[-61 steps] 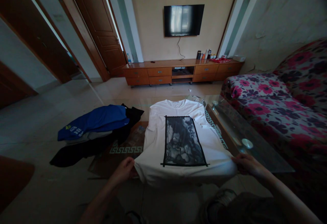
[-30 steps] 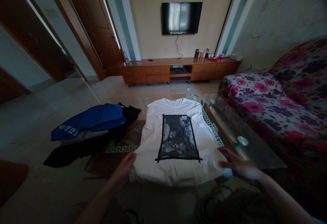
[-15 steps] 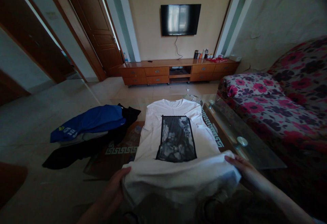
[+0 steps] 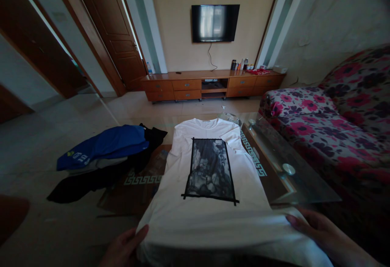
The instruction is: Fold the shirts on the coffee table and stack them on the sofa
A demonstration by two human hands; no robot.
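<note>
A white T-shirt (image 4: 170,214) with a dark, black-bordered picture print on its front is spread over a glass coffee table (image 4: 317,189), its neckline pointing away from me. My left hand (image 4: 128,244) is closed on the shirt's lower left edge, thumb on top. On the other side my right hand (image 4: 317,226) pinches the lower right edge. Between the two hands the bottom of the shirt is lifted and pulled toward me. Its hem runs out of view at the bottom.
Blue and black clothes (image 4: 103,147) lie piled at the table's left side. A flowered sofa (image 4: 341,129) stands to the right. Against the far wall is a low wooden cabinet (image 4: 185,85) holding bottles and cans, below a television (image 4: 215,23).
Both hands have come nearer to me and moved slightly apart, drawing the shirt's lower part down. The fold over the print has opened out, and the print's bottom border now shows.
</note>
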